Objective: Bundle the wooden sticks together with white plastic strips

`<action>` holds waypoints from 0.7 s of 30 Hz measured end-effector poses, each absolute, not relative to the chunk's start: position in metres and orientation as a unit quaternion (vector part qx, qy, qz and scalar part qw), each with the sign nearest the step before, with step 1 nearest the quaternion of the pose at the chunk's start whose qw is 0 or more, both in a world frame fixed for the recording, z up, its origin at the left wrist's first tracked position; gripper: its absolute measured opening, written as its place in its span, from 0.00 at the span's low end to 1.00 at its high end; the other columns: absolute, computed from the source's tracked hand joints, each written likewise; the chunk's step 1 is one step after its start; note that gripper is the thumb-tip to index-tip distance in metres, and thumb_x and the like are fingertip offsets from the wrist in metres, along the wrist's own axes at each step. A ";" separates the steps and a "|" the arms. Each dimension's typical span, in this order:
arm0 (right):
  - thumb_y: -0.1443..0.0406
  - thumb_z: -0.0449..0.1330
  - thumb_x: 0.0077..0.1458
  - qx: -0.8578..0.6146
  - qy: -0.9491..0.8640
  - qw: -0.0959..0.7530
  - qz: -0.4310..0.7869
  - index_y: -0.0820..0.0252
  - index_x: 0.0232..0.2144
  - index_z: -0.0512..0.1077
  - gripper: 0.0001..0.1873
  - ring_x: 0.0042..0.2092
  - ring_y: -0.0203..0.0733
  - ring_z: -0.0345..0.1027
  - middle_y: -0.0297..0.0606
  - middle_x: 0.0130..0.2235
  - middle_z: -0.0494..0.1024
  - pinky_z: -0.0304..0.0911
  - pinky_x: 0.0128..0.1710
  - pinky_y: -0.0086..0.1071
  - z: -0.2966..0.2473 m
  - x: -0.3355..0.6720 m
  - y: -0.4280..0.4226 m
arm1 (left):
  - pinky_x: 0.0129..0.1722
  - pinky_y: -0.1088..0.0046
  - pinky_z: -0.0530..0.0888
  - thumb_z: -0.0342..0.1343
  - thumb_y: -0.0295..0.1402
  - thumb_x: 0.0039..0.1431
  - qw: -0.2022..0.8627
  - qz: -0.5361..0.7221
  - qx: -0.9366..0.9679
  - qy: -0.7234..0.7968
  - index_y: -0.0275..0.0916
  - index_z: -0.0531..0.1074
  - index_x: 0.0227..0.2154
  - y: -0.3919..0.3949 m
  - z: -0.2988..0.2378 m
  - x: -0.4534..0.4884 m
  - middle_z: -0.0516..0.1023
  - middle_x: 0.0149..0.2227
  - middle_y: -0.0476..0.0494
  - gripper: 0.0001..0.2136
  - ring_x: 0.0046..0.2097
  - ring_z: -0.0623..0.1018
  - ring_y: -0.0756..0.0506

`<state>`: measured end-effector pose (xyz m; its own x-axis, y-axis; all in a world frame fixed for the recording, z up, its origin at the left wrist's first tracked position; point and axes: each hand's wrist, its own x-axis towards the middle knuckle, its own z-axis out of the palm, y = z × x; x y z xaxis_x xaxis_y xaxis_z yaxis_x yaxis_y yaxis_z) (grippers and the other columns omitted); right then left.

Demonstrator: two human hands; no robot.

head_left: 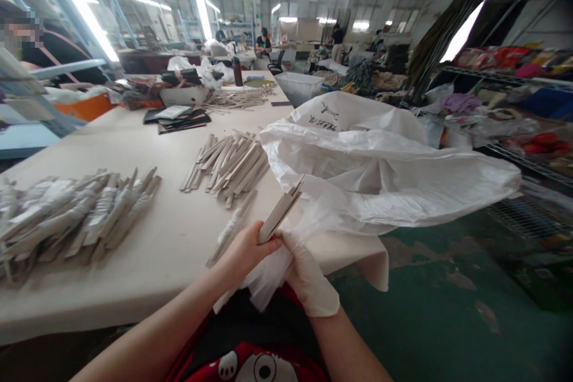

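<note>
Partly | right hand (308, 280) veiled by plastic (267, 285) | left hand (244, 253) pinches strip (280, 213)

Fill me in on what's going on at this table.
A person seated at the table grips a bundle of flat sticks in the bare left hand. The gloved right hand bunches thin plastic around the bundle's lower end. A big white bag lies open just behind. Loose sticks sit mid-table, and wrapped sticks are piled to the left.
</note>
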<state>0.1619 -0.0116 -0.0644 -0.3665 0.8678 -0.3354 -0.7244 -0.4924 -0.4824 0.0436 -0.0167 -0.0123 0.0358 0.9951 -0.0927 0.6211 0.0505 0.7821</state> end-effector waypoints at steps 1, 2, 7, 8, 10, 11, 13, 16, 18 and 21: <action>0.61 0.64 0.43 -0.284 -0.136 0.497 0.809 0.62 0.30 0.75 0.11 0.34 0.39 0.70 0.36 0.31 0.79 0.63 0.39 0.33 -0.064 0.162 -0.012 | 0.23 0.76 0.60 0.54 0.41 0.46 0.335 0.267 0.637 0.641 0.37 0.68 0.27 -0.015 -0.012 0.048 0.68 0.22 0.52 0.11 0.25 0.67 0.49; 0.60 0.64 0.42 -0.291 -0.141 0.507 0.799 0.62 0.30 0.75 0.12 0.34 0.39 0.70 0.35 0.31 0.79 0.64 0.39 0.33 -0.064 0.163 -0.013 | 0.23 0.76 0.60 0.54 0.40 0.46 0.330 0.263 0.641 0.642 0.37 0.68 0.27 -0.014 -0.011 0.051 0.68 0.22 0.52 0.10 0.25 0.67 0.49; 0.58 0.66 0.39 -0.352 -0.170 0.527 0.755 0.61 0.28 0.74 0.14 0.30 0.35 0.68 0.33 0.30 0.77 0.63 0.32 0.28 -0.061 0.172 -0.018 | 0.23 0.76 0.60 0.51 0.37 0.47 0.312 0.264 0.633 0.657 0.38 0.67 0.28 -0.009 -0.010 0.048 0.65 0.20 0.54 0.08 0.23 0.66 0.51; 0.56 0.65 0.39 -0.372 -0.181 0.518 0.748 0.60 0.28 0.74 0.15 0.26 0.33 0.66 0.32 0.27 0.76 0.62 0.27 0.27 -0.060 0.174 -0.020 | 0.22 0.77 0.60 0.51 0.36 0.47 0.310 0.269 0.630 0.659 0.38 0.67 0.28 -0.008 -0.010 0.046 0.65 0.20 0.55 0.07 0.22 0.66 0.51; 0.51 0.63 0.40 -0.407 -0.219 0.465 0.755 0.60 0.28 0.73 0.18 0.19 0.30 0.60 0.29 0.22 0.72 0.56 0.18 0.26 -0.058 0.175 -0.025 | 0.23 0.77 0.60 0.51 0.34 0.46 0.311 0.274 0.633 0.654 0.38 0.67 0.28 -0.006 -0.009 0.043 0.67 0.20 0.55 0.07 0.23 0.66 0.51; 0.50 0.62 0.41 -0.416 -0.243 0.427 0.765 0.60 0.29 0.73 0.20 0.17 0.30 0.57 0.29 0.19 0.70 0.52 0.16 0.25 -0.058 0.176 -0.027 | 0.23 0.77 0.61 0.52 0.34 0.46 0.312 0.274 0.636 0.650 0.38 0.67 0.28 -0.006 -0.008 0.042 0.67 0.21 0.55 0.07 0.24 0.67 0.51; 0.50 0.61 0.42 -0.425 -0.273 0.376 0.777 0.62 0.27 0.72 0.20 0.15 0.30 0.55 0.29 0.16 0.68 0.49 0.14 0.25 -0.059 0.176 -0.030 | 0.24 0.77 0.62 0.52 0.34 0.46 0.309 0.267 0.640 0.651 0.38 0.67 0.28 -0.006 -0.007 0.041 0.69 0.22 0.54 0.06 0.25 0.68 0.50; 0.50 0.61 0.42 -0.444 -0.246 0.411 0.757 0.61 0.27 0.72 0.20 0.17 0.29 0.56 0.29 0.18 0.68 0.51 0.15 0.25 -0.067 0.174 -0.029 | 0.24 0.76 0.61 0.52 0.37 0.48 0.299 0.258 0.637 0.662 0.38 0.67 0.27 -0.011 -0.006 0.043 0.68 0.22 0.53 0.07 0.26 0.68 0.50; 0.49 0.59 0.43 -0.446 -0.212 0.441 0.749 0.60 0.29 0.72 0.21 0.17 0.30 0.55 0.28 0.17 0.66 0.52 0.16 0.26 -0.074 0.173 -0.026 | 0.23 0.77 0.60 0.52 0.40 0.49 0.319 0.246 0.636 0.658 0.38 0.66 0.26 -0.016 -0.009 0.045 0.67 0.21 0.54 0.10 0.25 0.67 0.50; 0.50 0.58 0.45 -0.413 -0.206 0.469 0.753 0.60 0.32 0.72 0.20 0.21 0.34 0.62 0.31 0.21 0.71 0.58 0.20 0.29 -0.081 0.167 -0.023 | 0.22 0.77 0.59 0.53 0.41 0.48 0.375 0.223 0.626 0.646 0.38 0.65 0.27 -0.022 -0.017 0.049 0.65 0.20 0.55 0.11 0.24 0.66 0.51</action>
